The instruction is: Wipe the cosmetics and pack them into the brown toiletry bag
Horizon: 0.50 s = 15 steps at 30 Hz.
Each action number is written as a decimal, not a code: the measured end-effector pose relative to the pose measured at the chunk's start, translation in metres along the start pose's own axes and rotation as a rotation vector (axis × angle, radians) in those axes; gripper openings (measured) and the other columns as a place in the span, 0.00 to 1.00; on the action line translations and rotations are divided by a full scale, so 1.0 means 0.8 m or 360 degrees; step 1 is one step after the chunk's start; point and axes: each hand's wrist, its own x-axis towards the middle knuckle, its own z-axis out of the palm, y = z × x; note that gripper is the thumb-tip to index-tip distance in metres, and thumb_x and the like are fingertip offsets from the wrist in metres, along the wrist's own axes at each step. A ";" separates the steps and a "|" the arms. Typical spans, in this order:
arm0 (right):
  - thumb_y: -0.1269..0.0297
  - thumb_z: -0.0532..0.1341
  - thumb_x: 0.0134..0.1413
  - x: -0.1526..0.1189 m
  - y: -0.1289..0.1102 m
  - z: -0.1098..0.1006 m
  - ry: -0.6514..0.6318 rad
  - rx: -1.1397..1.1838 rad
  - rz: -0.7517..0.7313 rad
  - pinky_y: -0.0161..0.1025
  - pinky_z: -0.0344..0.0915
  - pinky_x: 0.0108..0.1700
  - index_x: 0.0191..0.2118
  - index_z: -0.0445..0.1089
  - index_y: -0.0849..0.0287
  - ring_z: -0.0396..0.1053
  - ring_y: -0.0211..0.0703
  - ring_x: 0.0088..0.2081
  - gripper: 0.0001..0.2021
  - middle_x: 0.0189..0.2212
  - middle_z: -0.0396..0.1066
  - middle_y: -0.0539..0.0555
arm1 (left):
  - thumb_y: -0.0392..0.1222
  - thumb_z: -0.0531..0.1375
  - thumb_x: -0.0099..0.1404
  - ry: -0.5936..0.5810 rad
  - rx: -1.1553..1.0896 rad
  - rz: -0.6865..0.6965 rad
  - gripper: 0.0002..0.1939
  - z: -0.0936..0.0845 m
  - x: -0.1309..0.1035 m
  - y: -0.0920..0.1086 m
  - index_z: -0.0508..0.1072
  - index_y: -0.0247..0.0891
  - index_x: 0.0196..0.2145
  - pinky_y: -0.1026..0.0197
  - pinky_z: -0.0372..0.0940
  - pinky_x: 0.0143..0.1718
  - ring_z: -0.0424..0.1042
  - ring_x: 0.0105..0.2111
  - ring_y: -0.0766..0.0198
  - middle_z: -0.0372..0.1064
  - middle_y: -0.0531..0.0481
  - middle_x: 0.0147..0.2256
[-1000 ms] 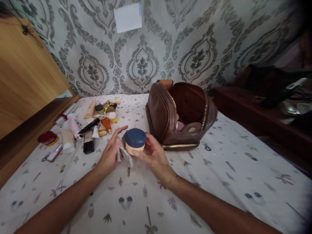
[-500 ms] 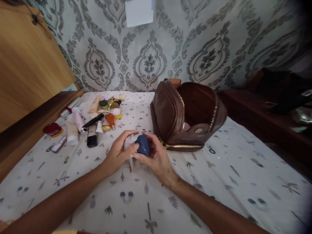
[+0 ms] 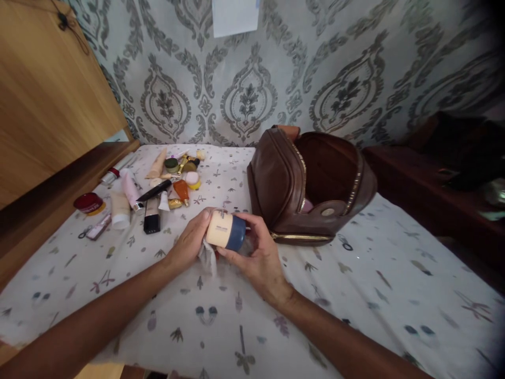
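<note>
A cosmetic jar (image 3: 219,229), cream-coloured with small print and a blue lid (image 3: 236,233), lies sideways between my two hands above the patterned sheet. My right hand (image 3: 258,252) grips the lid end, thumb below and fingers above. My left hand (image 3: 193,239) is closed round the other end, with a crumpled whitish cloth (image 3: 208,258) held against the jar and hanging beneath it. Just beyond my right hand stands a brown leather bag (image 3: 276,184), its zipped top gaping. Something pink shows inside it.
Cosmetics lie in a group on the left: a dark red jar (image 3: 88,203), a beige tube (image 3: 120,209), a black-capped bottle (image 3: 152,216), an orange bottle (image 3: 181,191) and several others. A wooden cabinet (image 3: 51,105) borders the left. A black ring (image 3: 346,243) lies near the bag.
The jar has been turned in my hands, so its cream side with print now shows. The cloth has slid to the lower left of the jar. The view has shifted slightly.
</note>
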 end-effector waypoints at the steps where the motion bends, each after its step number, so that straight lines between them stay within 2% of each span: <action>1: 0.61 0.73 0.44 0.000 0.000 0.000 0.0016 -0.0013 -0.0011 0.46 0.69 0.48 0.51 0.64 0.52 0.70 0.49 0.46 0.28 0.47 0.71 0.55 | 0.66 0.49 0.67 -0.0065 -0.0041 0.0022 0.29 -0.001 -0.001 0.001 0.71 0.41 0.51 0.58 0.68 0.41 0.73 0.38 0.57 0.74 0.48 0.40; 3: 0.60 0.73 0.44 0.000 -0.001 -0.001 0.0047 -0.0024 -0.0014 0.46 0.69 0.48 0.51 0.64 0.52 0.70 0.49 0.46 0.28 0.47 0.71 0.55 | 0.65 0.55 0.64 -0.0174 -0.0071 0.0047 0.30 -0.002 -0.002 0.004 0.66 0.43 0.56 0.59 0.67 0.42 0.72 0.40 0.57 0.72 0.48 0.43; 6: 0.60 0.72 0.45 0.001 -0.001 0.000 0.0046 -0.0037 0.0001 0.46 0.69 0.47 0.51 0.64 0.51 0.70 0.49 0.46 0.27 0.47 0.71 0.54 | 0.60 0.63 0.60 -0.0238 -0.0069 -0.0011 0.30 -0.002 -0.002 0.007 0.65 0.43 0.55 0.60 0.67 0.42 0.71 0.41 0.57 0.72 0.48 0.44; 11: 0.61 0.71 0.46 -0.002 -0.004 0.000 -0.0027 -0.0038 -0.0050 0.45 0.69 0.48 0.54 0.64 0.52 0.70 0.49 0.49 0.29 0.49 0.70 0.55 | 0.59 0.56 0.66 -0.0092 0.0002 -0.0077 0.22 -0.002 -0.004 0.001 0.71 0.42 0.48 0.62 0.67 0.32 0.71 0.32 0.59 0.74 0.50 0.36; 15: 0.61 0.70 0.46 -0.007 -0.009 -0.001 -0.0044 -0.0077 -0.0094 0.43 0.70 0.48 0.56 0.63 0.53 0.70 0.49 0.49 0.30 0.49 0.71 0.56 | 0.59 0.54 0.67 0.0115 0.0075 -0.0185 0.24 -0.012 -0.009 -0.022 0.71 0.41 0.52 0.61 0.69 0.27 0.73 0.33 0.56 0.76 0.45 0.44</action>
